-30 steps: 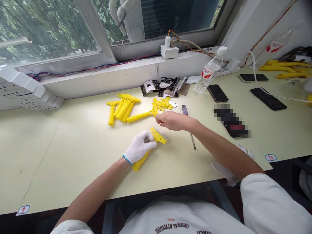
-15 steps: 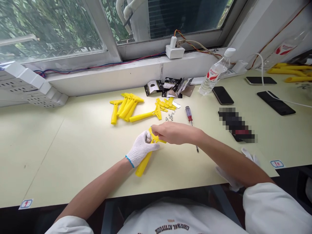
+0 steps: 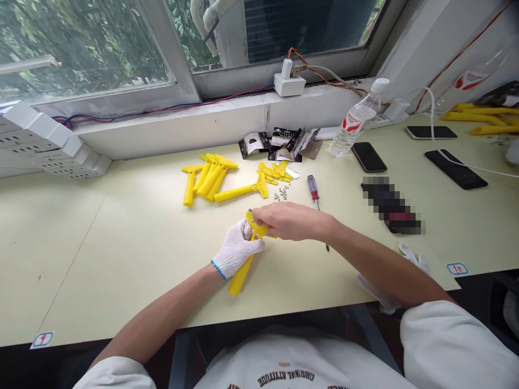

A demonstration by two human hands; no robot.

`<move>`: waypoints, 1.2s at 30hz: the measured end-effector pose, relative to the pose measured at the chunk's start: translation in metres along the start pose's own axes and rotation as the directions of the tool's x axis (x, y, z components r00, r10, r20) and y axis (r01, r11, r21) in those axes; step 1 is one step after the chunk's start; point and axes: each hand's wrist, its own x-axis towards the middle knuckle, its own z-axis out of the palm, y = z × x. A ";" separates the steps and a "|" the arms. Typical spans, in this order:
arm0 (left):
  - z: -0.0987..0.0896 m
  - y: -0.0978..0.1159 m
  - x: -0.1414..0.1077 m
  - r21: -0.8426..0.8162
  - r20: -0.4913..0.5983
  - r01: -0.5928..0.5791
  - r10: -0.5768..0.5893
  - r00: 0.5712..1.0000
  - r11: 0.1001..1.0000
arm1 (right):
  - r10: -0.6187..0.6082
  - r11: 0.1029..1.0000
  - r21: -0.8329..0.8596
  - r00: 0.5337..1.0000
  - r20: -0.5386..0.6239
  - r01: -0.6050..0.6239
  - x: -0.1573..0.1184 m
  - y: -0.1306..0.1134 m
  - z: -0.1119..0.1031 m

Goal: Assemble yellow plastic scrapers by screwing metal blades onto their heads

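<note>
My left hand [image 3: 237, 246], in a white knit glove with a blue cuff, is closed around the neck of a yellow plastic scraper [image 3: 241, 275]. The scraper's handle slants down toward me. Over its head, my bare right hand [image 3: 279, 220] has its fingers pinched together; they hide most of the head, and what they hold is hidden. A small shiny spot and a dark edge show at the head's upper left. Beyond my hands lie small metal nuts or screws [image 3: 283, 193] and yellow plastic plates [image 3: 275, 172]. A screwdriver [image 3: 312, 187] lies just past my right wrist.
Several yellow scraper handles [image 3: 211, 175] lie at the back left, one more [image 3: 237, 193] nearer me. Black card packaging [image 3: 290, 143], a water bottle [image 3: 354, 124] and phones [image 3: 368, 156] stand or lie behind and right. A white glove [image 3: 379, 294] rests under my right forearm.
The view has shifted slightly. Both hands stay on the scraper, and a bit more of its head now shows beside my right fingertips.
</note>
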 end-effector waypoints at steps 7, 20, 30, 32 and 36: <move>0.003 0.000 -0.001 -0.016 0.059 -0.017 0.018 0.998 1.000 | 0.070 0.979 0.188 0.996 0.048 -0.078 0.003 0.019 -0.004; -0.005 -0.003 0.004 0.050 -0.048 -0.009 0.012 0.999 0.999 | 0.135 0.977 0.153 0.987 0.084 -0.146 0.008 0.017 -0.001; -0.007 -0.005 0.005 0.117 0.017 -0.070 0.069 0.997 0.991 | 0.120 0.965 0.216 0.984 0.129 -0.146 0.009 0.016 -0.007; -0.008 -0.004 0.006 0.131 0.031 -0.068 0.064 0.997 0.989 | 0.106 0.973 0.198 0.991 0.086 -0.121 0.009 0.016 -0.006; -0.008 -0.002 0.007 0.150 0.051 -0.070 0.063 0.997 0.986 | 0.097 0.966 0.233 0.993 0.073 -0.112 0.009 0.017 -0.006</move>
